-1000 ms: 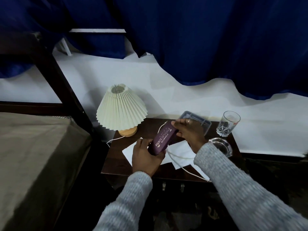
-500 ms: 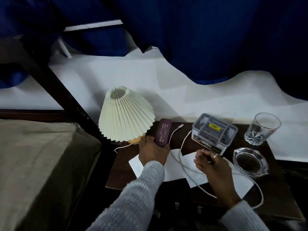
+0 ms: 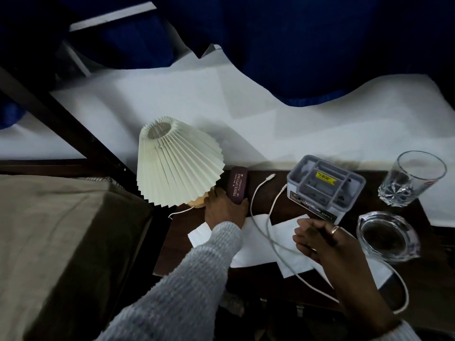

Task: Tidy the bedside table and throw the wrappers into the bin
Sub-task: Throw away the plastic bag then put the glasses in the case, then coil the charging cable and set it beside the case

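Observation:
A dark wooden bedside table [image 3: 418,286] holds a maroon glasses case [image 3: 237,184] lying flat beside the lamp. My left hand [image 3: 225,210] grips the near end of that case. White paper sheets [image 3: 258,244] lie on the tabletop, with a white charging cable [image 3: 261,212] snaking across them. My right hand [image 3: 317,238] rests on the right sheet with its fingers curled, wearing a ring. I cannot tell whether it pinches the paper or the cable.
A pleated cream lamp [image 3: 176,161] stands at the table's left rear. A grey plastic box [image 3: 325,188], a drinking glass [image 3: 410,179] and a glass ashtray [image 3: 387,237] sit to the right. The bed [image 3: 61,242] lies left, blue curtains [image 3: 295,40] behind.
The glasses case went from both hands in the air down onto the table beside the lamp. My right hand let go of it and dropped onto the papers.

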